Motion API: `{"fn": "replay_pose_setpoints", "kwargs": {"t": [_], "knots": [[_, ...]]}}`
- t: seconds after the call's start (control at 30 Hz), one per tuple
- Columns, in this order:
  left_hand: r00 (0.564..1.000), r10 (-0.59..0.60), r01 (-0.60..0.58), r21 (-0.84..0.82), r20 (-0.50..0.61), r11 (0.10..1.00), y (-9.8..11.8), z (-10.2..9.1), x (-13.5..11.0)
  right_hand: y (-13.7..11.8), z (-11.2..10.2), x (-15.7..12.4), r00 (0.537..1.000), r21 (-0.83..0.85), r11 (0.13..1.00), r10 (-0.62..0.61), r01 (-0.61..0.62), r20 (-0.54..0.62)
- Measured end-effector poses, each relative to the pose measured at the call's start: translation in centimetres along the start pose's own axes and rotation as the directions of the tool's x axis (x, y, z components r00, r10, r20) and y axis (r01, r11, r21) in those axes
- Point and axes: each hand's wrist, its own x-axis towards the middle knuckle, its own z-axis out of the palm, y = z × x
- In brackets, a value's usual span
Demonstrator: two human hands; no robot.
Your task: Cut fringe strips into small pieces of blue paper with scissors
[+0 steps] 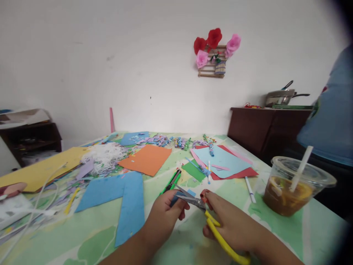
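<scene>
**Total paper chaos over here**

So the bare right hand (234, 217) has yellow-handled metal scissors (210, 217), blades parted, plus a little curled red scrap (203, 195) at the fingertips. The bare left hand (164, 211) is pinching a small dark-blue piece (174, 199) right by the blades. Just past that, a green-and-black box cutter (173, 180) lies on the pale green-and-white patterned tablecloth (96, 239). Off left: bright blue flat paper (134, 206), an orange sheet (149, 159) and a fluffy heap of white shreds (106, 154). Over right, a light-blue sheet (227, 162) overlaps a red one (249, 173), near a clear plastic cup of brown drink (286, 195), straw included.
</scene>
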Motion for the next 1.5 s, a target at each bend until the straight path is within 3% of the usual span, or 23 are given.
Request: {"fn": "replay_pose_setpoints", "kwargs": {"t": [0.67, 1.13, 1.37, 1.5], "knots": [[0.993, -0.086, 0.080, 0.073, 0.083, 0.994, 0.7, -0.8, -0.3, 0.3, 0.0, 0.2, 0.999, -0.045, 0.999, 0.018, -0.016, 0.044], [0.946, -0.156, 0.244, -0.308, 0.284, 0.920, 0.6, -1.4, -0.1, 0.8, 0.0, 0.3, 0.997, -0.078, 0.996, -0.046, 0.050, 0.055], [0.878, -0.168, 0.351, -0.362, 0.449, 0.864, 0.6, -2.1, -0.2, 0.9, -0.4, 0.4, 0.998, -0.148, 0.987, -0.060, 0.062, 0.019], [0.905, -0.156, 0.326, -0.409, 0.397, 0.852, 0.7, -2.1, -0.1, 1.0, -0.5, 0.6, 0.999, -0.108, 0.993, -0.040, 0.040, 0.008]]}}
